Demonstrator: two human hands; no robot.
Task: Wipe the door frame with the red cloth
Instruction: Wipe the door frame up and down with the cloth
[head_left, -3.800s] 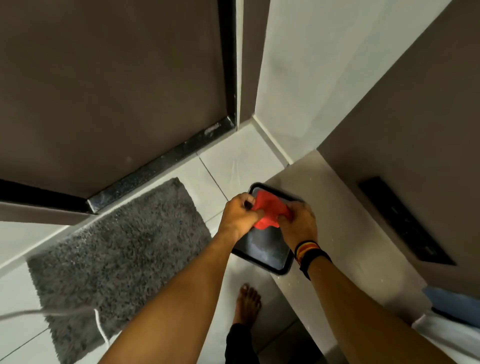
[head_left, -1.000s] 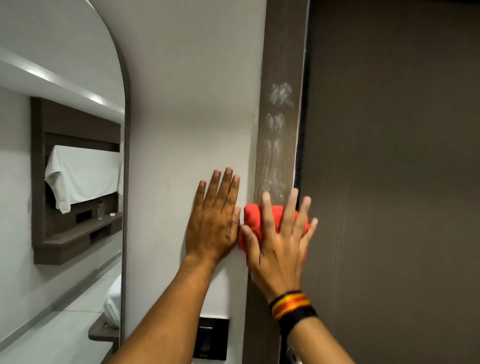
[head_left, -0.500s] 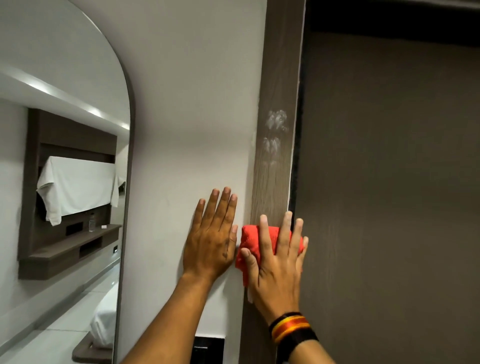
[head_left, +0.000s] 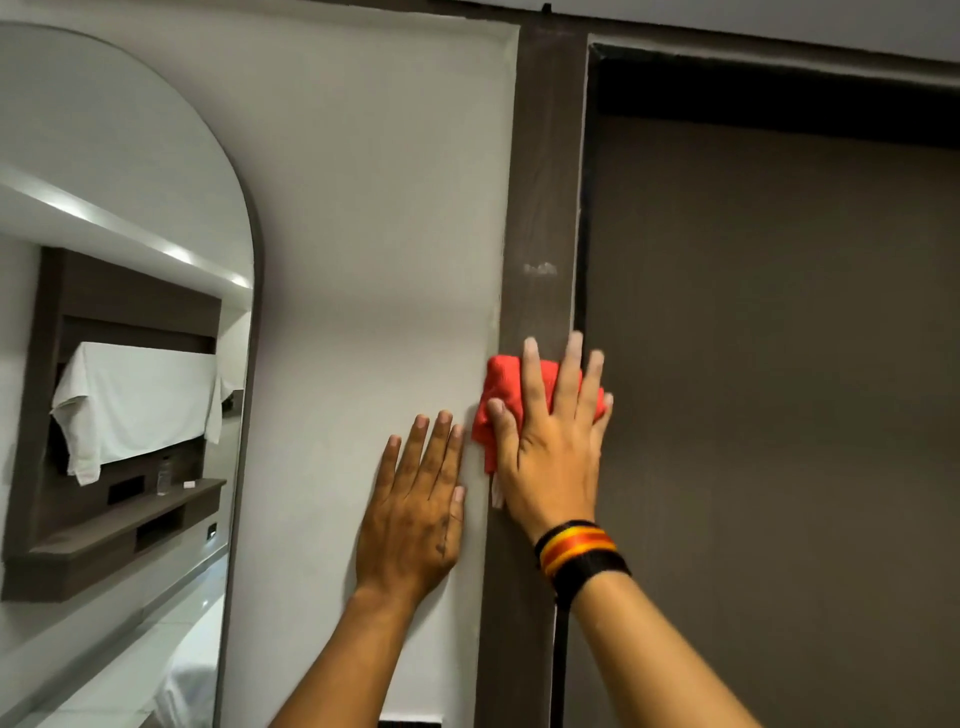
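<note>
Smudges on the frame (head_left: 545, 208) have nearly gone. In the head view, the only one given, a second ago a column of whitish prints ran up the brown upright above the cloth (head_left: 501, 387); half a second ago two patches were left; now only one faint mark (head_left: 540, 268) shows, above the fingers and well below the frame's top corner. The right hand (head_left: 550, 441), wearing a striped wristband (head_left: 579, 553), lies flat with fingers spread, pressing the bunched cloth against the frame; it grips nothing by closing, only pins the cloth under the palm. The cloth spills a little over the frame's left edge onto the wall (head_left: 363, 208). The left hand (head_left: 415, 514) is open and empty, flat on the wall just beside the frame, seemingly as a brace, and has kept that place. The door (head_left: 769, 364) right of the frame is untouched. Judging by the fading marks, the upward strokes are working, and one more pass over the last mark should leave this stretch clean.
</note>
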